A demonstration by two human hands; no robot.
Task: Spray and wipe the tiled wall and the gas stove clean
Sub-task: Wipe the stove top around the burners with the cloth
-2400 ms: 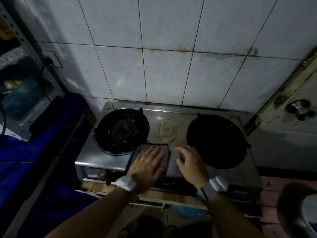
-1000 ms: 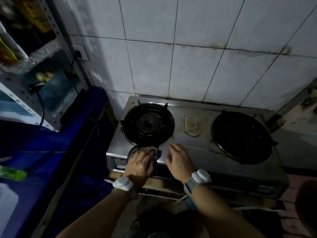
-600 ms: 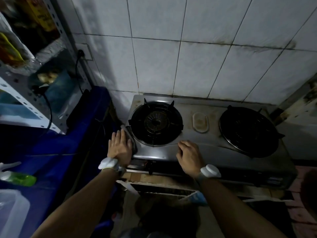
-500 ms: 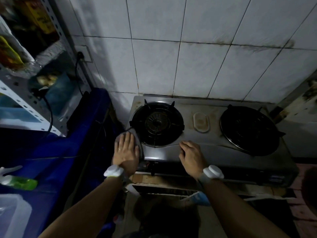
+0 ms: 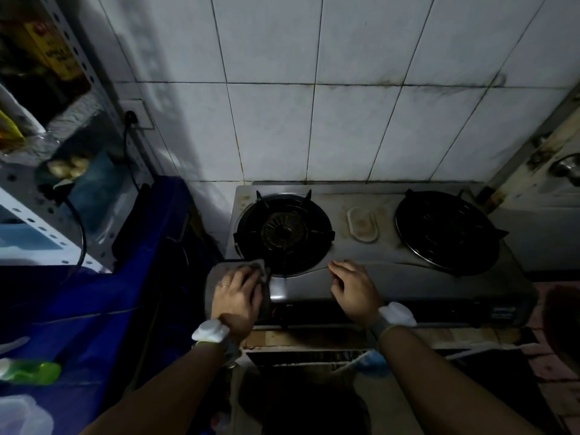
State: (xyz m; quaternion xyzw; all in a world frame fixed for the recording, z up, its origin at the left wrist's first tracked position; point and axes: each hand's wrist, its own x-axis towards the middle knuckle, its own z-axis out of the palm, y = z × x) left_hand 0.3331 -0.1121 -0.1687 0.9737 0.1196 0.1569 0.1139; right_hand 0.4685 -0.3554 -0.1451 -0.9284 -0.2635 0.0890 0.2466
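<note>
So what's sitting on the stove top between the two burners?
In the head view, a small pale oval plate lies on the stove, between the left burner and the right burner; brownish stains surround it.

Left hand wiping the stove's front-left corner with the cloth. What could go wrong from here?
1. The cloth under the left hand touches the left burner grate; it may snag on a prong.
2. Wiping down the front edge could nudge the control area, which is too dark to make out.
3. The right hand braces on the gas stove; a hard push might shift it.
</note>
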